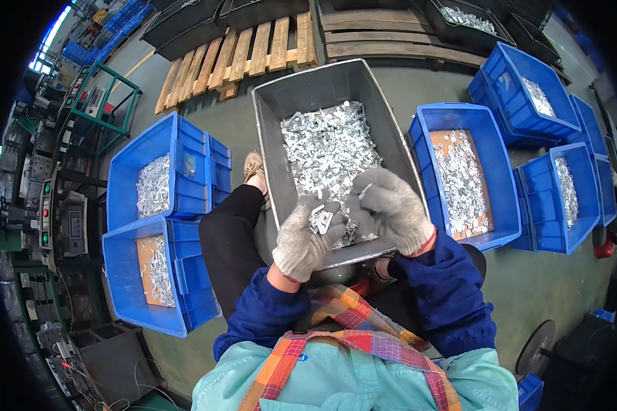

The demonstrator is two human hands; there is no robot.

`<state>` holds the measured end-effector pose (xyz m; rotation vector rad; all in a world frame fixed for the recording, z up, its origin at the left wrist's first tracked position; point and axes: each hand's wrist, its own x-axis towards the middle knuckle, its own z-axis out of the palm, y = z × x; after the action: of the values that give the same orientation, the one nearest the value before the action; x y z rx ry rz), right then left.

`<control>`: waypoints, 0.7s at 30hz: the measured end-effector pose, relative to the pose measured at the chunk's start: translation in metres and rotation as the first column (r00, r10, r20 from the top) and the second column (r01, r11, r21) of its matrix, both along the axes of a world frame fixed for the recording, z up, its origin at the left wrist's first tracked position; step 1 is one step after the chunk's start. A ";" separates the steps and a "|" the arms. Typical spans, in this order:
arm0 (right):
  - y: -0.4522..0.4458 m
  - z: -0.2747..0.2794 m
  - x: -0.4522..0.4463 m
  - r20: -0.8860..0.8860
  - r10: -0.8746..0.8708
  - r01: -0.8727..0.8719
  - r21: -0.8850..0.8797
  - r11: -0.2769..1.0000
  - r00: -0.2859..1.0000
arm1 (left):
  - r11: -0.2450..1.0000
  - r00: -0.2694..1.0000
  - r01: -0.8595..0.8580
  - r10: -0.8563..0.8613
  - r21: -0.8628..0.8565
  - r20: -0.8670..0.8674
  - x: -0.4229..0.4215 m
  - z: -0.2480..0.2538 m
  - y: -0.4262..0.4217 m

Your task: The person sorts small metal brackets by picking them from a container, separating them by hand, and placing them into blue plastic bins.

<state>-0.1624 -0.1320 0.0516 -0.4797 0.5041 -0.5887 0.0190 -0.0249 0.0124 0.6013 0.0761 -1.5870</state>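
A dark grey bin [267, 137] stands between my legs, with a heap of small silvery metal parts [332, 144] in it. Above its near end my left hand [301, 240], in a pale knit glove, cups several of these metal parts in its curled fingers. My right hand [394, 212], gloved too, is close beside it with thumb and fingers pressed together. Whatever that pinch holds, if anything, is too small or hidden to make out. The two hands are slightly apart.
On my left are two blue crates [140, 274] of metal parts. To the right stands another blue crate [500, 198], with more stacked crates [528, 109] beyond. Wooden pallets [243, 58] lie ahead. Machinery [62, 219] lines the far left.
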 end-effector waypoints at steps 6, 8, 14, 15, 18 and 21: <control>-0.006 -0.007 -0.008 0.345 -0.102 0.099 0.025 0.995 0.933 | 0.997 0.997 -0.079 0.079 -0.005 -0.016 -0.005 0.009 0.001; -0.006 -0.013 -0.006 0.305 -0.158 0.141 0.077 0.987 0.939 | 0.994 0.994 -0.110 0.110 0.000 0.001 -0.006 0.006 0.001; -0.001 -0.005 0.002 -0.502 -0.052 -0.372 -0.702 0.607 0.864 | 0.960 0.956 -0.279 0.274 0.036 0.100 -0.015 0.001 -0.003; 0.002 -0.008 0.006 -0.578 -0.145 -0.498 -0.785 0.369 0.803 | 0.954 0.947 -0.299 0.292 0.035 0.134 -0.016 -0.001 -0.004; 0.019 0.006 0.021 -0.743 0.080 -0.640 -0.510 0.575 0.665 | 0.973 0.935 -0.228 0.211 0.026 0.286 -0.022 -0.001 0.001; 0.019 0.003 0.021 -0.712 0.085 -0.594 -0.508 0.624 0.697 | 0.976 0.947 -0.218 0.212 -0.001 0.241 -0.023 -0.007 -0.001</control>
<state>-0.1409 -0.1131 0.0543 -1.5552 0.7891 -0.1654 -0.0039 -0.0258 0.0050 0.7748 -0.0195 -1.2945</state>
